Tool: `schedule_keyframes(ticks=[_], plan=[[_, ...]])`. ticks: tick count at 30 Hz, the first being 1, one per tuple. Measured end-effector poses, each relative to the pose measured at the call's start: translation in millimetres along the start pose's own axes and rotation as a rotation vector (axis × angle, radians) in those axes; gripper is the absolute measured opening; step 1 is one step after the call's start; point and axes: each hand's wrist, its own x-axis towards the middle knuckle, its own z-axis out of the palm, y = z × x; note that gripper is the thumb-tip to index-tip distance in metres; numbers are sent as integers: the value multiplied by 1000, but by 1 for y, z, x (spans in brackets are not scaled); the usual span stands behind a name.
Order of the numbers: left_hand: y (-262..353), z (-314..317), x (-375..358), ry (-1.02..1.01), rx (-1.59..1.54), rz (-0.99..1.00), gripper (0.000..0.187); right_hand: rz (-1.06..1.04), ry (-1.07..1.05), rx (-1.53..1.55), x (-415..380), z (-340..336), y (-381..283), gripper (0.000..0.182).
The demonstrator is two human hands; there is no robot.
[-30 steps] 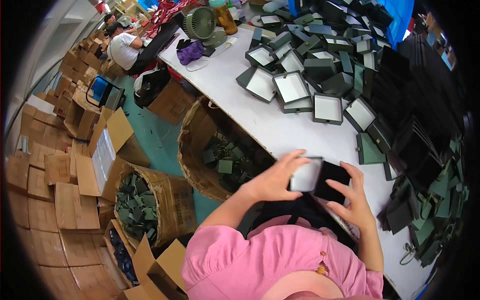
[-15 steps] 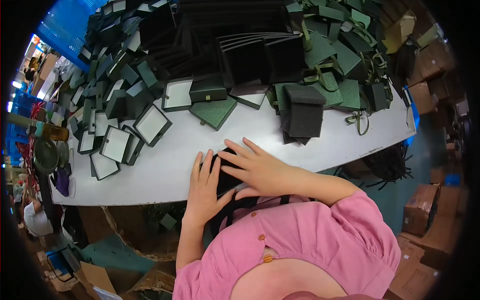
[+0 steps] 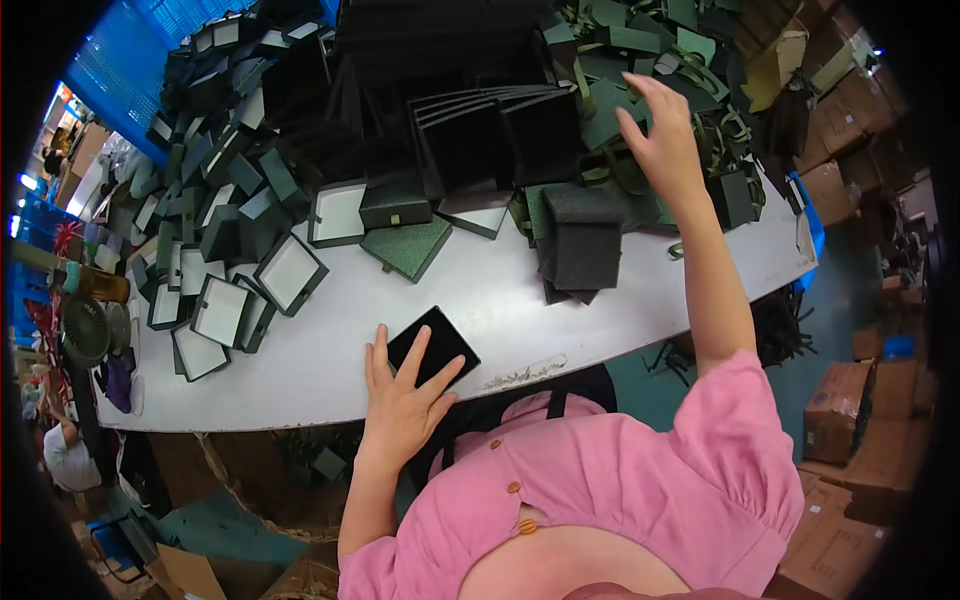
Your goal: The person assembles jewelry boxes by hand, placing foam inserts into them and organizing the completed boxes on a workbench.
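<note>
A black square box (image 3: 436, 344) lies flat near the front edge of the white table (image 3: 330, 345). My left hand (image 3: 402, 400) rests on its near side with fingers spread, pressing it down. My right hand (image 3: 662, 135) is stretched far out to the right, fingers apart, over a heap of green lids and ribbon pieces (image 3: 640, 70); nothing shows in its grip. A stack of black foam blocks (image 3: 578, 245) stands between the two hands.
Open boxes with white inner pads (image 3: 290, 270) crowd the left of the table, and a green lid (image 3: 405, 245) lies mid-table. Black trays (image 3: 470, 140) are stacked at the back. Cardboard cartons (image 3: 850, 420) stand on the floor at right. A fan (image 3: 85, 335) sits far left.
My right hand has left the black box and reached away to the green pile at far right. My left hand has stayed on the box, which now lies uncovered.
</note>
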Motion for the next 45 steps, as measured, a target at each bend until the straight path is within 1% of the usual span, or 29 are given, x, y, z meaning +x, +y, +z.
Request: schedule_keyframes(ticks=[2, 3, 5, 8, 11, 12, 13, 15, 16, 18, 19, 20, 22, 23, 24, 25, 27, 29, 30, 33, 34, 37, 38, 41, 42, 45], plan=[[1, -1, 1, 7, -9, -9, 46, -54, 41, 64, 31, 23, 14, 43], [0, 3, 0, 26, -14, -11, 47, -92, 39, 125, 50, 33, 22, 48], [-1, 7, -2, 61, -34, -25, 50, -229, 45, 6, 88, 47, 26, 54], [-1, 10, -4, 93, -65, -46, 53, -657, -203, -150, 127, 65, 43, 59], [-2, 11, -3, 106, -50, -42, 55, -712, -388, -241, 134, 61, 43, 52], [-2, 11, -3, 109, -40, -40, 56, -727, -370, -278, 144, 60, 46, 50], [-2, 12, -4, 109, -31, -37, 57, -707, -400, -412, 148, 50, 53, 44], [-7, 19, -6, 184, -132, -52, 66, -758, -320, -445, 146, 28, 65, 48], [-9, 21, -6, 223, -182, -57, 70, -572, -326, -283, 143, 16, 67, 46], [-6, 17, -6, 260, -224, -156, 79, -204, -327, 38, 123, -18, 45, 52], [-5, 15, -7, 281, -246, -213, 83, -181, -191, 144, 109, -28, 29, 51], [-9, 13, -10, 274, -270, -278, 89, -156, -59, 256, 91, -37, 10, 58], [-21, 9, -20, 380, -244, -333, 91, -324, 13, 372, 46, -57, -44, 62], [-28, 8, -28, 422, -221, -387, 92, -503, -76, 568, 28, -57, -75, 66], [-34, 7, -35, 493, -180, -420, 95, -474, -186, 714, -4, -54, -103, 62], [-41, 6, -42, 532, -133, -475, 99, -593, -276, 566, -36, -50, -130, 50], [-52, 4, -55, 641, -271, -612, 86, -721, -213, 431, -85, -25, -180, 38], [-61, 2, -67, 654, -277, -621, 76, -610, -415, 435, -123, -1, -209, 42], [-63, 0, -72, 661, -285, -619, 71, -622, -439, 378, -131, 3, -218, 52], [-59, -10, -77, 569, -96, -586, 62, -548, -706, 436, -121, -3, -233, 61], [-57, -13, -78, 576, -86, -585, 61, -491, -791, 512, -115, -1, -234, 63], [-52, -16, -79, 583, -110, -645, 60, -479, -629, 578, -88, 18, -250, 54], [-52, -16, -79, 602, -108, -648, 59, -475, -653, 616, -81, 25, -256, 48], [-56, -16, -86, 591, -59, -671, 61, -597, -704, 357, -89, 67, -273, 42], [-57, -17, -89, 617, -53, -685, 60, -599, -831, 349, -91, 75, -277, 39], [-59, -18, -95, 697, -73, -697, 58, -477, -774, 407, -92, 86, -284, 34]])
